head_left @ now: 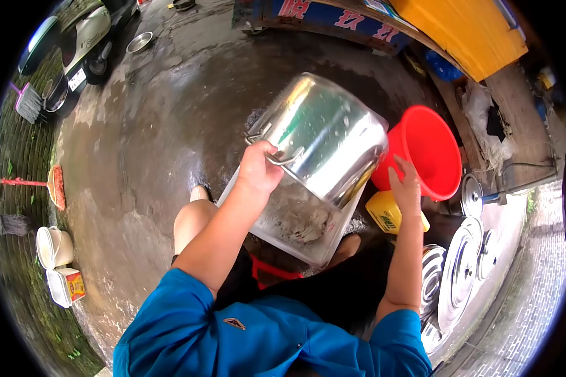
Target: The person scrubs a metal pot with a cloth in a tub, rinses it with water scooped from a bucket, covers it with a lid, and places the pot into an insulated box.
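Note:
A large shiny steel pot [324, 135] is tilted on its side above a pale rectangular tub [321, 257]. My left hand [261, 164] is closed round the wire handle on the pot's side. Near the pot's lower right end, my right hand [406, 185] has its fingers apart and holds nothing. Just beyond that hand stands a red bucket [443, 154], with a yellow container [387, 213] below it. In the tub, under the pot, there is cloudy water with a greyish cloth-like lump.
Steel lids [457, 276] lean at the lower right. White buckets [55, 247], a red-handled brush [55, 187] and a scooter [88, 38] are on the left. A metal bowl [139, 42] lies on the wet floor. A blue signboard [339, 22] stands ahead.

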Demonstrator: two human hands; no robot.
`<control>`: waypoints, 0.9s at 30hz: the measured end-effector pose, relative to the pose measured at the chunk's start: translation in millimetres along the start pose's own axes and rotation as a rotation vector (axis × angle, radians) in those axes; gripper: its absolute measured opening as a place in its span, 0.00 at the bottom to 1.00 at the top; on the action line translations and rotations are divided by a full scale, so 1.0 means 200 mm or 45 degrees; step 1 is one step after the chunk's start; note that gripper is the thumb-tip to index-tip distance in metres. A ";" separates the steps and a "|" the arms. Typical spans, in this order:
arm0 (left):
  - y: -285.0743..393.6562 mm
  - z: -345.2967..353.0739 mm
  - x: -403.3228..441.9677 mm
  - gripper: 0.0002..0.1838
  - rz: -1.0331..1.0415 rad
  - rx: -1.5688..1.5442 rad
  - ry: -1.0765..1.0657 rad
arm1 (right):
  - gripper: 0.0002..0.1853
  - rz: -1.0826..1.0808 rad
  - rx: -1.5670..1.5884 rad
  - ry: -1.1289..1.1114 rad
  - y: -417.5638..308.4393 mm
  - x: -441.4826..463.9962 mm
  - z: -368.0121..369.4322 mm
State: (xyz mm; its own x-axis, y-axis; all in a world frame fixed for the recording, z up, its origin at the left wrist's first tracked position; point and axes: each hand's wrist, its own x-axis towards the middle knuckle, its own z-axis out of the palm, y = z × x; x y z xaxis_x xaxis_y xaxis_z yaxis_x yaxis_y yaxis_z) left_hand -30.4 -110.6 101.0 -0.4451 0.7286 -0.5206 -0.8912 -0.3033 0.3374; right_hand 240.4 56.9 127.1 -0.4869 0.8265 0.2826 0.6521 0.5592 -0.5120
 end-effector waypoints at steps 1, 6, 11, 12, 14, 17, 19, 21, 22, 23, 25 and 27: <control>0.02 -0.02 0.02 0.14 0.016 -0.110 -0.078 | 0.17 -0.096 0.087 0.032 -0.09 0.01 0.05; 0.10 -0.04 0.04 0.22 0.111 -0.506 -0.218 | 0.30 -0.578 0.122 -0.020 -0.51 0.03 0.24; 0.14 -0.05 0.06 0.21 0.107 -0.629 -0.097 | 0.31 -0.791 -0.153 -0.186 -0.76 0.19 0.41; 0.14 -0.04 0.06 0.22 0.118 -0.616 -0.100 | 0.31 -0.793 -0.158 -0.186 -0.78 0.23 0.44; 0.14 -0.03 0.04 0.22 0.125 -0.675 -0.079 | 0.26 -0.720 -0.408 -0.158 -0.83 0.33 0.50; 0.17 -0.10 0.14 0.21 0.034 -0.741 -0.088 | 0.30 -0.608 -0.562 -0.138 -0.92 0.42 0.53; 0.19 -0.09 0.13 0.20 0.101 -0.681 -0.102 | 0.29 -0.624 -0.520 -0.076 -0.94 0.47 0.59; 0.24 -0.10 0.13 0.14 -0.195 -0.511 -0.072 | 0.26 -0.671 -0.592 -0.043 -0.95 0.52 0.61; 0.27 -0.07 0.07 0.14 -0.195 -0.507 -0.070 | 0.26 -0.668 -0.589 -0.043 -0.96 0.54 0.63; 0.30 -0.05 -0.01 0.12 -0.183 -0.114 0.038 | 0.25 -0.661 -0.600 -0.068 -0.98 0.57 0.64; 0.33 -0.10 -0.09 0.14 -0.164 0.287 0.153 | 0.24 -0.652 -0.599 -0.093 -0.99 0.62 0.68; 0.37 -0.21 -0.09 0.21 0.877 1.589 0.120 | 0.20 -0.712 -0.566 -0.147 -1.01 0.67 0.72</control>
State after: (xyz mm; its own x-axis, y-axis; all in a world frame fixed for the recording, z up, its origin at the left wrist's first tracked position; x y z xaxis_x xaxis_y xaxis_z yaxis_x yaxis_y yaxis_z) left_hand -91.2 -172.0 102.3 -0.7979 0.6028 -0.0044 0.1396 0.1918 0.9714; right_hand -39.2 45.2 151.6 -0.8592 0.4104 0.3055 0.4499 0.8904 0.0691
